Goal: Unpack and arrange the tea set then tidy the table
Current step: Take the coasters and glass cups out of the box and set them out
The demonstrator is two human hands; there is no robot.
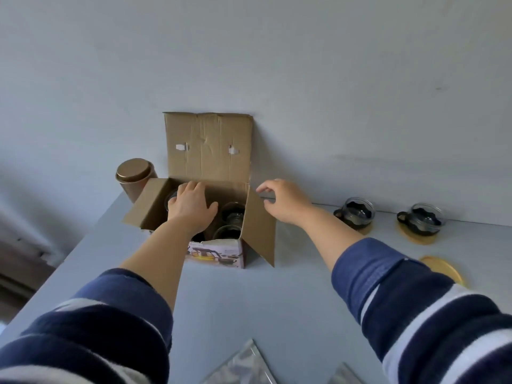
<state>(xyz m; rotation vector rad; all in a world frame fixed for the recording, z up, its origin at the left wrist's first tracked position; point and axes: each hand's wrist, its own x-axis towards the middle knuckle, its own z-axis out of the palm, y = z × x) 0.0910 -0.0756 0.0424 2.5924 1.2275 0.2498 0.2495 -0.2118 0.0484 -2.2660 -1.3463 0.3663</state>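
Head view looks down on a pale grey table (277, 306) set against a wall, with an open cardboard box (206, 217) at twelve o'clock, its lid flap standing upright against the wall and its side flaps spread at nine and three o'clock. The left hand (191, 206) reaches down into the box, palm down with fingers spread over a glass piece at the box's nine o'clock side; whether it is actually clasping that piece cannot be told. More glass cups (231, 217) sit inside the box toward three o'clock. The right hand (282, 200) hovers loosely curled and holding nothing, just above the top edge of the three o'clock flap. A bronze tea canister (135, 176) stands just beside the box at ten o'clock. At two o'clock, two glass cups with black handles, one (356, 213) nearer the box and another (424, 218) further right, rest on wooden coasters. One bare coaster (443, 268) lies at three o'clock. Clear plastic bags (241, 367) lie at six o'clock.
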